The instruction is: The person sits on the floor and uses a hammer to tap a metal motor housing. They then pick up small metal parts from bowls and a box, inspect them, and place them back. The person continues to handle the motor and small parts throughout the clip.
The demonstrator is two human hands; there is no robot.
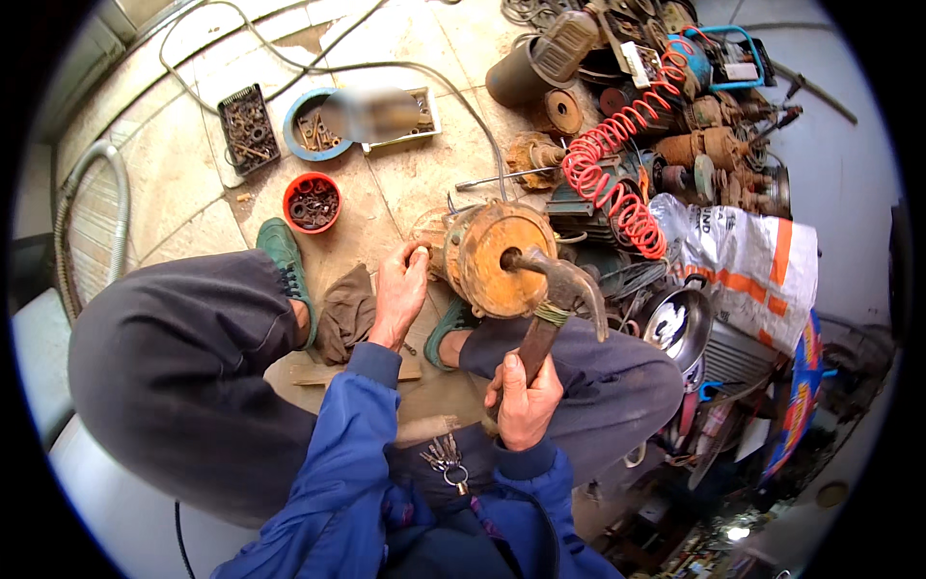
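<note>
My right hand (523, 400) grips the wooden handle of a hammer (564, 289), which has a green wrap below its curved metal head. That head is in front of a rusty round motor housing (482, 285) with a central hole, lying between my legs. My left hand (400, 289) is closed at the housing's left side, thumb and forefinger together; what they hold is too small to make out. A brown rag (342, 314) lies left of that hand on the floor, partly over a wooden board (318, 372).
Containers of small metal parts stand ahead: a black tray (249, 128), blue basin (316, 124) and red bowl (312, 203). At right are rusty machine parts (714, 145), a coiled red hose (617, 193), a white sack (743, 261) and a metal pan (675, 323). A cable (415, 68) crosses the tiles.
</note>
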